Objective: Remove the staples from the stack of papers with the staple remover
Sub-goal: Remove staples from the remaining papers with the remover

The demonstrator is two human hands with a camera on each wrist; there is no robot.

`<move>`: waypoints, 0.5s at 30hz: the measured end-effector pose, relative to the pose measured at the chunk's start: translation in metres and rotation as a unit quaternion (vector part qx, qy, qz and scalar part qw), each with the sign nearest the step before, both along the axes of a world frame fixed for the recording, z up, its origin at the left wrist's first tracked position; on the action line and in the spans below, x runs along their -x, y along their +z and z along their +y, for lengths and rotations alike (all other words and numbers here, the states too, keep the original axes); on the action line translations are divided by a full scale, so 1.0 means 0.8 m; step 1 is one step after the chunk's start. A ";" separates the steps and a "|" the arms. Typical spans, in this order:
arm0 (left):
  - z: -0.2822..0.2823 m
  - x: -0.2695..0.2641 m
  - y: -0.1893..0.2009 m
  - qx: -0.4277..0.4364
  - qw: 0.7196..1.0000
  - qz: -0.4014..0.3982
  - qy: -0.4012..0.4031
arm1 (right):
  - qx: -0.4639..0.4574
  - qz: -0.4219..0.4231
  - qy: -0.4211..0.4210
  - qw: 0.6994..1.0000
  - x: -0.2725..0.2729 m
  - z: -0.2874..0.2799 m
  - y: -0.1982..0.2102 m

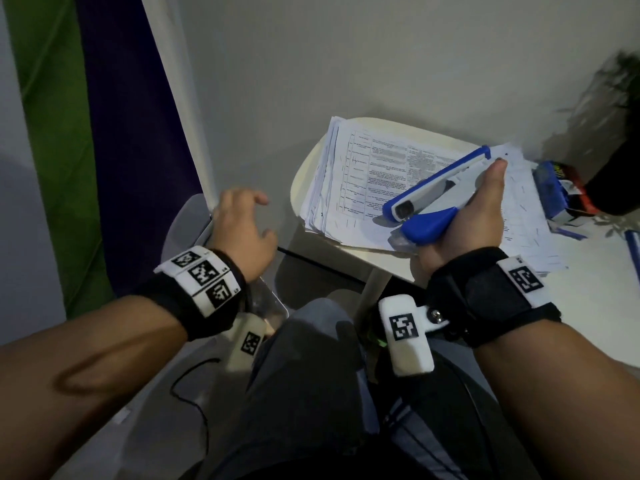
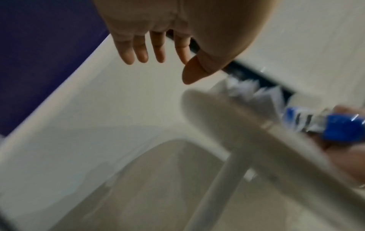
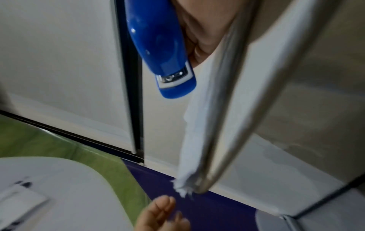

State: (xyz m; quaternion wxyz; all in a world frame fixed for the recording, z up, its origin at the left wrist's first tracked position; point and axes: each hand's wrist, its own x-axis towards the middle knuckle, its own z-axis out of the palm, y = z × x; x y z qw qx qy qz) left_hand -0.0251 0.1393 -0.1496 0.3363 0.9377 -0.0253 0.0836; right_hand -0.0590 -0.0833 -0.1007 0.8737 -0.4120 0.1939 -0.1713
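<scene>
So the stack of papers (image 1: 367, 181) is sitting on a small pale round counter (image 1: 388, 261), sheets fanned out messily at the left edge and printed tables on the top page. Held just above the near part of the stack is the blue and white staple remover (image 1: 433, 199), which honestly looks like a stapler hinged wide open. The right hand (image 1: 474, 216) grips it by the blue bottom half, fingers wrapped round it and thumb stuck up along the side. The left hand (image 1: 242, 233) is off to the left of the counter, well apart from the papers, fingers (image 2: 158, 46) loosely spread and holding nothing. A blue box (image 1: 554, 188) lies past the papers on the right, next to a dark plant pot (image 1: 613, 181).
</scene>
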 end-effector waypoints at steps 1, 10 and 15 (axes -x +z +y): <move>-0.007 0.003 0.020 0.024 0.999 -0.037 -0.007 | 0.003 -0.012 -0.012 1.000 0.006 -0.006 0.007; -0.073 0.010 0.063 -0.223 0.962 0.087 -0.128 | 0.062 0.036 -0.063 0.995 0.041 -0.081 -0.005; -0.101 -0.002 0.089 -0.291 0.946 0.113 -0.090 | 0.029 0.078 -0.065 0.994 0.039 -0.094 -0.022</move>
